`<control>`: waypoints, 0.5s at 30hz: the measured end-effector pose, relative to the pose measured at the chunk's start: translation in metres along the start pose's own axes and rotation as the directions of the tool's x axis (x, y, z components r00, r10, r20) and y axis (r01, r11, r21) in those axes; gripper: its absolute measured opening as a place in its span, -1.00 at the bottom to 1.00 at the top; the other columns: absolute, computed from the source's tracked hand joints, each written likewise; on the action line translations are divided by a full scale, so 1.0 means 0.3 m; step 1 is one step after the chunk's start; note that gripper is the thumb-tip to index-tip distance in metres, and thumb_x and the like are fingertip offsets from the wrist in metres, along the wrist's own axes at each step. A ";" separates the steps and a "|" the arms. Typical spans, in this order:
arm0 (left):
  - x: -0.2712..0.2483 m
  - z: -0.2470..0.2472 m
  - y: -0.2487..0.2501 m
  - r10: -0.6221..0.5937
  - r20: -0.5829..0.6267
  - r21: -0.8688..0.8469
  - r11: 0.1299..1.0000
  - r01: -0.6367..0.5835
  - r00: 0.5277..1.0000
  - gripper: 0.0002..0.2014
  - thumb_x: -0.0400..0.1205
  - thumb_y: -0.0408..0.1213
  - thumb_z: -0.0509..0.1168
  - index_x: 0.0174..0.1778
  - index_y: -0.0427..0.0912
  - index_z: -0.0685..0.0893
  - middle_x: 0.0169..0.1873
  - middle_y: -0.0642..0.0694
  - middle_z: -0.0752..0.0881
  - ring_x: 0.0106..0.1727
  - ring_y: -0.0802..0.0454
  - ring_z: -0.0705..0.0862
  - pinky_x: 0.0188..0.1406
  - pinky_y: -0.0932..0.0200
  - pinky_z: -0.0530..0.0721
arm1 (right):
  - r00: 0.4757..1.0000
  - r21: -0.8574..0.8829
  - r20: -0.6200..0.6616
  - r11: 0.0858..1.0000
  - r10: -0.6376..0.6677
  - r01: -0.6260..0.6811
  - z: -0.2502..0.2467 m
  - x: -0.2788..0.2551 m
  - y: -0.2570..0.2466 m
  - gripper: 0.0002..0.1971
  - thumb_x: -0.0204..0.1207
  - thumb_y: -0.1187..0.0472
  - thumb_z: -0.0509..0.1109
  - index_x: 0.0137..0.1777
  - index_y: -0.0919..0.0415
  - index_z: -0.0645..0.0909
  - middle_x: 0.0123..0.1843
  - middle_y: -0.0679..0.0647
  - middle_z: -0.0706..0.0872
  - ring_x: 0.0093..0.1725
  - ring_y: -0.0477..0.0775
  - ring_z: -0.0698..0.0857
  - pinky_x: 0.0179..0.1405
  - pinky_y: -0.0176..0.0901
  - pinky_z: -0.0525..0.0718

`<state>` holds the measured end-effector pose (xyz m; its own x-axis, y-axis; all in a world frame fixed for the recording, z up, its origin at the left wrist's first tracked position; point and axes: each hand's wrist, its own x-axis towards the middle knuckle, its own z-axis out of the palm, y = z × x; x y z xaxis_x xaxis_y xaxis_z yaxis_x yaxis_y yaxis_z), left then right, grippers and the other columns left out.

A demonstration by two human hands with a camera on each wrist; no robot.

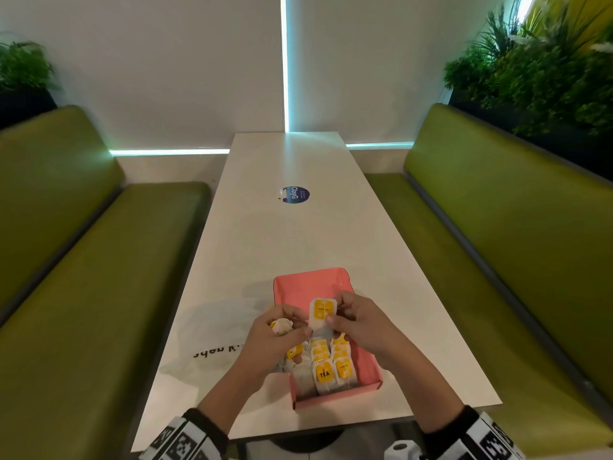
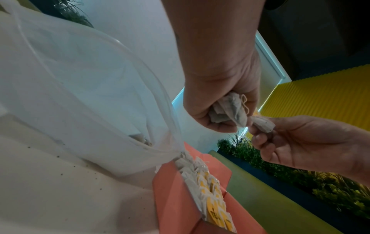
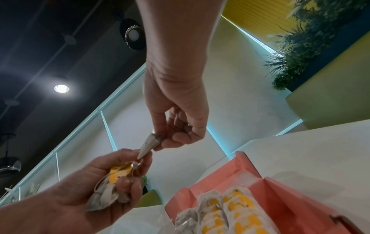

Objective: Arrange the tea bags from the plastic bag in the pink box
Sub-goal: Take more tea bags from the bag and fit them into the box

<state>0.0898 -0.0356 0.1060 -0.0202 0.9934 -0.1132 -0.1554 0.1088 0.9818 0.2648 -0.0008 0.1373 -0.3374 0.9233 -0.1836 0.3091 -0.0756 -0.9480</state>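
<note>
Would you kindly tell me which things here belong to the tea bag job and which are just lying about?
Job: pink box; tea bags in box; tea bag held by both hands; bunch in left hand; right hand; plastic bag.

Lying about: sticker; benches; plants.

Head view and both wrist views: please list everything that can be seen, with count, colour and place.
pink box: one, pink, open, on the near end of the table.
tea bags in the box: count unclear, white with yellow tags, in rows at the near end of the box.
held tea bag: one, white with yellow tag, above the box between both hands.
bunched tea bags: several, white and yellow, in the left hand.
plastic bag: one, translucent white, left of the box.
table: one, white.
round sticker: one, blue, mid-table.
benches: two, green, on both sides.
plants: green, behind the benches.
left hand: grips the bunch.
right hand: pinches the held tea bag.
</note>
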 end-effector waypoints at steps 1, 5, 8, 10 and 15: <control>-0.001 0.002 0.003 0.012 -0.002 -0.008 1.000 -0.012 1.000 -0.87 0.47 -0.60 0.41 -0.17 -0.32 0.69 -0.38 -0.10 0.67 -0.42 0.06 0.61 -0.56 0.17 0.58 | 1.000 0.000 -0.005 1.000 -0.003 0.003 0.000 0.001 -0.001 -0.91 0.55 0.39 0.35 0.00 0.42 0.54 -0.29 0.18 0.65 -0.40 -0.13 0.60 -0.43 -0.40 0.52; -0.007 0.005 0.011 0.064 -0.005 0.003 0.998 -0.064 0.998 -0.94 0.44 -0.39 0.49 -0.22 -0.24 0.76 -0.33 -0.11 0.72 -0.45 0.04 0.61 -0.54 0.15 0.60 | 1.000 0.020 -0.028 1.000 -0.001 0.001 -0.002 0.007 0.000 -0.92 0.55 0.39 0.34 0.00 0.39 0.55 -0.31 0.15 0.65 -0.45 -0.13 0.59 -0.48 -0.41 0.48; -0.009 0.005 -0.002 0.066 0.036 0.144 0.987 -0.070 0.997 -0.73 0.22 -0.24 0.60 -0.20 -0.20 0.80 -0.30 0.05 0.76 -0.40 0.03 0.66 -0.48 0.11 0.65 | 1.000 0.033 -0.027 0.999 0.003 -0.002 -0.003 0.009 -0.002 -0.96 0.55 0.39 0.35 -0.05 0.31 0.54 -0.31 0.13 0.68 -0.45 -0.11 0.61 -0.46 -0.38 0.50; -0.007 0.006 -0.009 0.074 0.018 0.186 0.980 -0.076 0.997 -0.80 0.27 -0.31 0.60 -0.21 -0.19 0.81 -0.26 0.05 0.78 -0.36 0.04 0.68 -0.45 0.09 0.66 | 1.000 0.030 -0.022 1.000 0.003 -0.003 -0.003 0.010 -0.004 -0.96 0.55 0.38 0.34 -0.08 0.28 0.53 -0.31 0.11 0.68 -0.45 -0.13 0.61 -0.46 -0.39 0.51; 0.001 -0.002 -0.008 0.036 0.017 0.162 0.986 -0.038 0.999 -0.97 0.44 -0.40 0.51 -0.25 -0.25 0.81 -0.40 -0.03 0.73 -0.41 0.09 0.65 -0.48 0.14 0.62 | 1.000 0.032 0.000 0.999 0.019 -0.019 -0.015 0.014 -0.007 -0.95 0.55 0.38 0.35 -0.10 0.28 0.52 -0.28 0.15 0.65 -0.46 -0.12 0.59 -0.44 -0.36 0.49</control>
<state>0.0895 -0.0356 0.1034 -0.0093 0.9971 -0.0756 0.0073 0.0757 0.9971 0.2669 0.0049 0.1397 -0.3316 0.9216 -0.2018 0.2868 -0.1053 -0.9522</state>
